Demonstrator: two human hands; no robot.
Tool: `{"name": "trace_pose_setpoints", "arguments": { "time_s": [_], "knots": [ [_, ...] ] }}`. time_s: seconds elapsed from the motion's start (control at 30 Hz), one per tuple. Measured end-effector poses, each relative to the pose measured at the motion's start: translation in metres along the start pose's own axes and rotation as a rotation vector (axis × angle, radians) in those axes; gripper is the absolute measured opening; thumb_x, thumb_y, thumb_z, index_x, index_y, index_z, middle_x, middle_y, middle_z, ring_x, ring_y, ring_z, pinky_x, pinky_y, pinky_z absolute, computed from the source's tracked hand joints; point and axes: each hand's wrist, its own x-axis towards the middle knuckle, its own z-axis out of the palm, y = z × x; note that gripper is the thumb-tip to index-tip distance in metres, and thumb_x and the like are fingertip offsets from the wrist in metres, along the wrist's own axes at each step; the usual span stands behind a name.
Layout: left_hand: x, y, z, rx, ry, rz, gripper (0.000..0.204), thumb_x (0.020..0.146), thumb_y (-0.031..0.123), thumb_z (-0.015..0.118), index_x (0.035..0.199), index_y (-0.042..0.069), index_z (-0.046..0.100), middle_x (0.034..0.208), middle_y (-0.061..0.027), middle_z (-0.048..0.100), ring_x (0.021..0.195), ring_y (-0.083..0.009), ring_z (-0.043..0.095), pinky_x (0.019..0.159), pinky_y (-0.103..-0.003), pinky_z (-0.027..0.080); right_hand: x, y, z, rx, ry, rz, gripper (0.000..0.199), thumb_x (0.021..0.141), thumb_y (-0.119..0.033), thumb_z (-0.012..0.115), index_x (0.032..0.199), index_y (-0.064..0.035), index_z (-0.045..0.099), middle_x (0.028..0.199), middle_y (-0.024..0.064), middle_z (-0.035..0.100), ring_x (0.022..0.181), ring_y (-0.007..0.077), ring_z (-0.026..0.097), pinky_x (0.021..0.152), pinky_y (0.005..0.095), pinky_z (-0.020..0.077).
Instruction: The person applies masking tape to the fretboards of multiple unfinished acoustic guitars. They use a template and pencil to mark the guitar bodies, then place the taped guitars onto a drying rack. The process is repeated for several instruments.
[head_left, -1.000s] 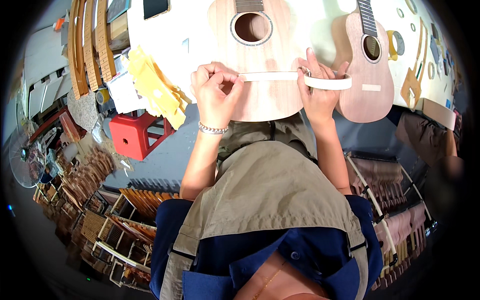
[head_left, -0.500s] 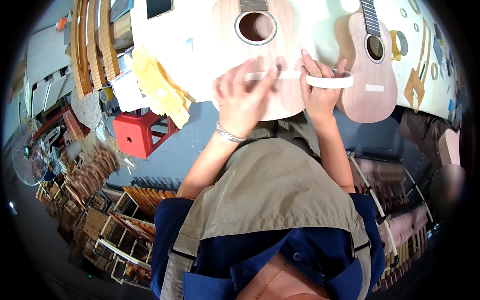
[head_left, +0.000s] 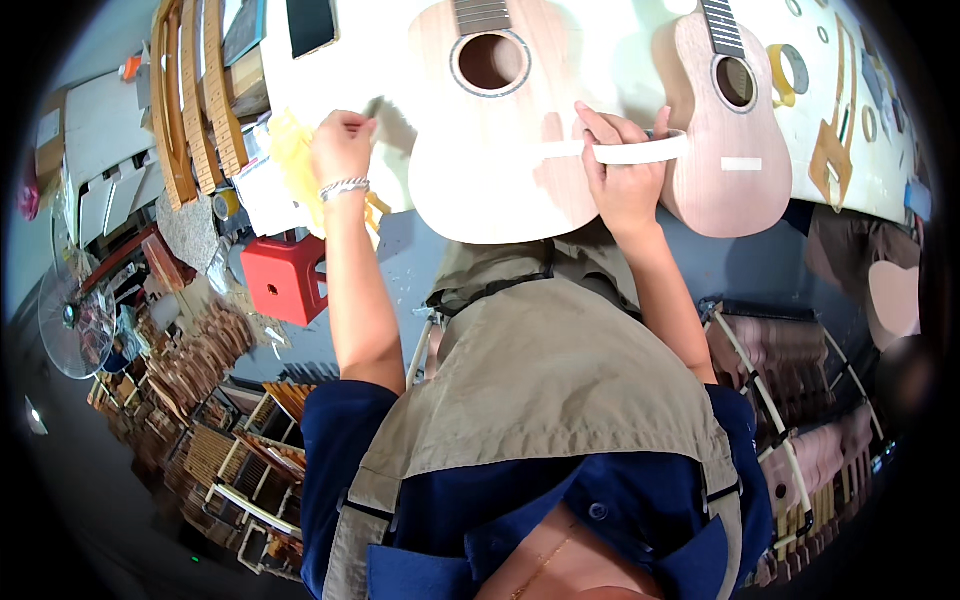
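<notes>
A large pale wooden guitar body (head_left: 480, 190) lies on the white bench (head_left: 370, 60) in front of me. My right hand (head_left: 620, 180) rests on its lower right side and grips a white tape roll (head_left: 645, 152). A strip of the tape (head_left: 555, 150) runs left from the roll across the wood. My left hand (head_left: 342, 148) is raised off to the left of the body, above a yellow cloth (head_left: 292, 165). Its fingers pinch a small thin grey piece (head_left: 373, 104); I cannot tell what it is. A smaller reddish ukulele (head_left: 725, 160) lies just right of the roll.
Curved wooden side strips (head_left: 190, 90) are stacked at the bench's left end, near a dark flat rectangle (head_left: 310, 25). Tape rings (head_left: 790, 68) and a wooden cut-out (head_left: 832, 150) lie at the right. Below are a red stool (head_left: 283, 280), a fan (head_left: 75, 320) and racks of wooden parts (head_left: 200, 400).
My left hand has let go of the tape strip and swung left, off the guitar body, to above the yellow cloth. My right hand has stayed on the roll.
</notes>
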Motion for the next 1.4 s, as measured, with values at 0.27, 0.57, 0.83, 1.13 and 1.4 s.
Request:
{"name": "trace_pose_setpoints", "arguments": {
  "time_s": [0.27, 0.57, 0.83, 1.13, 1.4],
  "knots": [
    [-0.088, 0.106, 0.001, -0.834, -0.477, -0.025, 0.013, 0.084, 0.008, 0.065, 0.089, -0.001, 0.057, 0.070, -0.0034, 0.062, 0.061, -0.0075, 0.061, 0.054, -0.019, 0.049, -0.001, 0.001, 0.001, 0.037, -0.010, 0.031, 0.039, 0.073, -0.002, 0.066, 0.109, -0.0181, 0.064, 0.091, -0.0015, 0.061, 0.082, 0.0149, 0.059, 0.107, 0.0512, 0.0226],
    [-0.087, 0.125, 0.029, -0.528, -0.633, -0.018, 0.012, 0.085, 0.008, 0.062, 0.083, -0.002, 0.057, 0.066, -0.0053, 0.062, 0.058, -0.0087, 0.063, 0.051, -0.021, 0.050, 0.002, -0.001, 0.000, 0.104, -0.007, 0.045, 0.037, 0.071, -0.002, 0.066, 0.105, -0.0159, 0.063, 0.090, -0.0011, 0.061, 0.082, 0.0168, 0.059, 0.104, 0.0531, 0.0259],
    [-0.091, 0.119, 0.042, -0.492, -0.536, 0.050, 0.012, 0.085, 0.007, 0.062, 0.078, 0.000, 0.054, 0.060, -0.0028, 0.059, 0.053, -0.0089, 0.058, 0.049, -0.023, 0.045, 0.009, 0.008, -0.054, 0.738, -0.006, -0.312, 0.019, 0.064, -0.004, 0.071, 0.082, -0.0079, 0.067, 0.086, 0.0058, 0.059, 0.088, 0.0222, 0.059, 0.088, 0.0408, 0.0453],
    [0.019, 0.085, -0.012, -0.517, -0.047, 0.105, 0.018, 0.089, 0.017, 0.058, 0.092, -0.001, 0.056, 0.076, -0.0056, 0.062, 0.065, -0.0110, 0.059, 0.058, -0.023, 0.049, 0.080, 0.417, -0.165, -0.463, -0.034, 0.324, 0.029, 0.085, -0.017, 0.061, 0.109, -0.0017, 0.058, 0.101, 0.0185, 0.064, 0.094, 0.0317, 0.061, 0.078, 0.0391, 0.0471],
    [0.107, 0.119, 0.023, 0.205, 0.306, 0.244, 0.057, 0.081, 0.050, 0.061, 0.122, 0.012, 0.056, 0.104, -0.0134, 0.061, 0.087, -0.0246, 0.063, 0.079, -0.036, 0.049, 0.144, 0.406, -0.111, -0.645, -0.060, -0.042, 0.049, 0.083, -0.022, 0.063, 0.129, -0.0217, 0.049, 0.119, 0.0112, 0.057, 0.108, 0.0293, 0.055, 0.088, 0.0390, 0.0459]
  ]
}}
